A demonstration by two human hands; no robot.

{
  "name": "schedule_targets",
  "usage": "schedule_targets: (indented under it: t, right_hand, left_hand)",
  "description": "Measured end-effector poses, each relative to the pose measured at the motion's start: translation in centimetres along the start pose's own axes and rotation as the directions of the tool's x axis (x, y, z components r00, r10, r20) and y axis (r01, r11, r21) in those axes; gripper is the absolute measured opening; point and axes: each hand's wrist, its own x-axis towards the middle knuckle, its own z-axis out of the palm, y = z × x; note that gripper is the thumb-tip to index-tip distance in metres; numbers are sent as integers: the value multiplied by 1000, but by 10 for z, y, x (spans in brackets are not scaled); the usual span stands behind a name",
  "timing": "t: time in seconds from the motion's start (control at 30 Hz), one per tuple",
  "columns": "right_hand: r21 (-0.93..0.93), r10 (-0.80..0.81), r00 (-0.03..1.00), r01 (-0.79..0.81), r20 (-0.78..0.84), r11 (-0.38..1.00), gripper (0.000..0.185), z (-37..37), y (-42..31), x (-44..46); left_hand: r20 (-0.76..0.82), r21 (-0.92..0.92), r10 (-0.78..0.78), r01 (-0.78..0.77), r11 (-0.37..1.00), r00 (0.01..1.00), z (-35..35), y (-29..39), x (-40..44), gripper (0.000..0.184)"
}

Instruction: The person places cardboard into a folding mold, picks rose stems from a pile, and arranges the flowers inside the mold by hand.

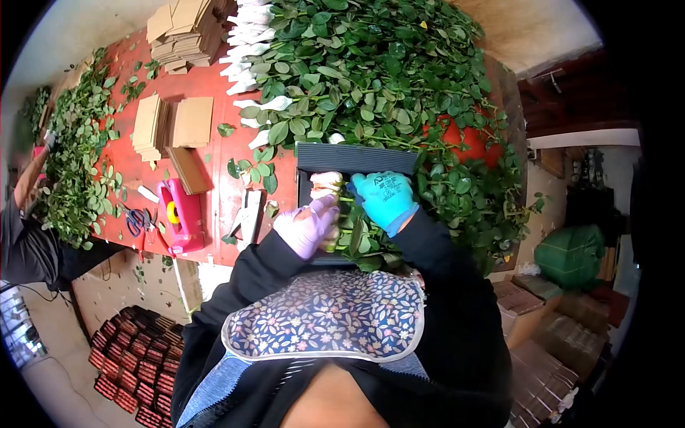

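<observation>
A black ridged tray (357, 158) lies on the red table at the front edge, with pale pink rose heads (326, 187) at its left and leafy stems (360, 232) running right. My left hand (307, 227), in a lilac glove, has its fingers closed round the rose heads inside the tray. In a turquoise glove, my right hand (385, 198) is over the stems just right of the heads. Its fingers are bent downward against something dark, and their tips are hidden.
Leafy stems with white-wrapped heads (246, 51) cover the table's back. Cardboard pieces (193, 121), a pink tape dispenser (187, 214), scissors (135, 222) and a white-and-black tool (250, 214) lie left. Another person (32, 235) stands at far left. Boxes (524, 307) are at right.
</observation>
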Motion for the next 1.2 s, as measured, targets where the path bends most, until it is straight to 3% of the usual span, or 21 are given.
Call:
schedule_targets:
  t: [0.07,0.23,0.33,0.4,0.43,0.57,0.67,0.7,0.83,0.93,1.0,1.03,1.07,1.1,1.13,1.17,1.2]
  right_hand:
    - [-19,25,999,-26,-32,999,14,2,-2,0]
    - [20,46,998,-47,47,999,15,-6,-3,1]
    - [30,25,999,-26,28,999,15,-6,0,2]
    - [105,-20,1000,21,-15,994,12,-1,4,1]
    - [132,-22,998,30,-63,991,11,1,6,-2]
    - [150,17,990,4,-139,989,16,-22,5,-13]
    - [204,73,963,-19,-259,979,23,-30,6,-26]
    - [216,107,979,-67,-176,974,27,-36,6,-31]
    - [287,145,976,-93,-165,953,26,-53,-4,-31]
    - [319,165,970,-100,-182,942,23,-71,-10,-38]
    - [308,208,947,-128,-244,943,23,-78,-12,-46]
    - [283,198,939,-116,-281,952,26,-73,-8,-52]
    - [318,210,939,-117,-274,941,29,-75,-8,-57]
    - [331,223,938,-129,-264,935,29,-73,-8,-61]
    - [339,234,938,-140,-255,930,29,-72,-8,-63]
    - [337,239,937,-146,-253,930,29,-70,-9,-63]
    - [333,240,944,-157,-225,930,29,-69,-12,-63]
  left_hand:
    - [-15,143,117,-113,983,993,-6,2,1,38]
    - [-90,-86,62,-70,994,994,-2,4,2,37]
    - [-20,-102,-14,12,995,1000,-13,6,4,44]
    - [-214,306,289,-217,927,933,-21,8,10,58]
    - [-244,181,355,-317,931,902,-26,8,18,71]
    - [135,285,244,-273,919,960,-20,6,27,93]
    - [191,374,213,-272,887,958,-5,-2,23,92]
    - [191,350,166,-225,909,967,-2,0,23,88]
    - [199,372,139,-206,905,970,1,-12,30,85]
    - [91,313,221,-239,919,971,-18,-20,30,73]
    - [-211,80,387,-379,922,898,-40,-35,26,56]
    - [-372,262,220,-126,957,902,-45,-52,15,46]
    - [-547,384,87,157,910,832,-53,-71,1,37]
    - [-614,332,6,252,909,789,-84,-91,3,37]
    - [-696,392,-50,437,810,716,-93,-134,-2,46]
    - [-706,386,-256,661,643,661,-96,-173,-7,61]
    - [-680,418,-374,752,509,631,-100,-200,-12,75]
